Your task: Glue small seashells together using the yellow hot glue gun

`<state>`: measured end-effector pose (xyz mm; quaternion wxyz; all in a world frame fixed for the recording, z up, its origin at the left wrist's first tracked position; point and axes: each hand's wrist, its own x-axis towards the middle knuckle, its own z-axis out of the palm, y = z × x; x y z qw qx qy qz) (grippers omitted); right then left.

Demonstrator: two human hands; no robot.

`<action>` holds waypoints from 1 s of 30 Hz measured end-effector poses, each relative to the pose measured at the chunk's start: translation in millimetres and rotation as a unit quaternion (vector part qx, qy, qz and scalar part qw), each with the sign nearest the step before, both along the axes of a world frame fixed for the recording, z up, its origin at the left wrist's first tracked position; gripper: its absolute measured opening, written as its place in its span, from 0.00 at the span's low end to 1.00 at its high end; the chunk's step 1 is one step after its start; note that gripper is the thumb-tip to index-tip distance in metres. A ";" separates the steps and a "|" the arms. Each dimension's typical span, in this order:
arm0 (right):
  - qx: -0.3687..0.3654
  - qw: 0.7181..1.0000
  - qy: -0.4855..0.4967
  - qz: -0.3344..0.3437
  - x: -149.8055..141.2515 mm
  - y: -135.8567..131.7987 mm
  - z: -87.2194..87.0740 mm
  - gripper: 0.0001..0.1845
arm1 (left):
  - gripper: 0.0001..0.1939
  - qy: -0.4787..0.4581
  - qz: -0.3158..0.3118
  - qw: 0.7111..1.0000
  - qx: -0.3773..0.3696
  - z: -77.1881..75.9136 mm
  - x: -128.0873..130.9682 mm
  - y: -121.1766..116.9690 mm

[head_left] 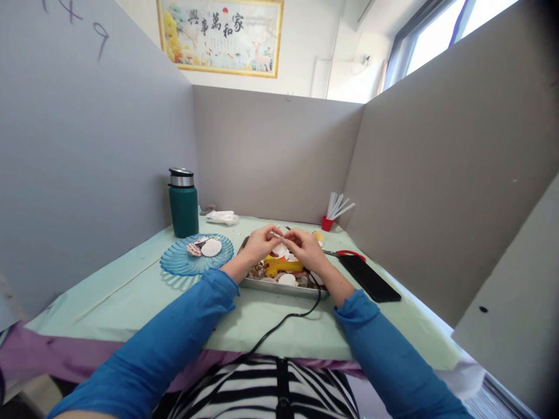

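Note:
My left hand (pixel 262 244) and my right hand (pixel 303 247) meet over a metal tray (pixel 279 287), fingertips pinched close together. Whatever lies between the fingertips is too small to make out. Below them in the tray rests a yellow glue gun (pixel 282 266), and a black cord (pixel 286 319) runs from the tray toward my lap. Around the gun are shells and small brownish pieces. A white round disc (pixel 287 280) lies at the tray's front. My hands hide part of the tray's far side.
Left of the tray is a blue fluted plate (pixel 174 259) with shells and a white disc; behind it stands a green bottle (pixel 184 206). Red-handled scissors (pixel 350 255) and a black phone (pixel 369 278) lie right. A red cup (pixel 327 223) holds white sticks. Grey partitions enclose the table.

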<state>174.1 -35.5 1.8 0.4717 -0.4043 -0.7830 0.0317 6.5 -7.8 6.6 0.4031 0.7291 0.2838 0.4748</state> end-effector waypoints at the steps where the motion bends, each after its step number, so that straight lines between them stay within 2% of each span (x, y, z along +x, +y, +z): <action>1: 0.000 1.000 0.001 0.002 -0.1 -0.3 0.2 0.11 | 0.11 0.000 0.001 1.000 -0.001 -0.1 0.0 0.0; 12: 0.004 1.000 -0.012 -0.010 -0.3 -0.2 0.0 0.10 | 0.10 0.044 0.044 0.997 0.033 -1.0 0.0 -0.9; 22: 0.012 1.000 -0.018 -0.023 -0.4 -0.5 0.9 0.09 | 0.12 0.027 0.025 0.999 0.022 -2.1 0.9 -0.1; 30: 0.016 0.999 -0.016 -0.024 -0.9 -2.0 1.0 0.09 | 0.11 0.037 0.039 0.998 0.038 -4.2 0.7 2.9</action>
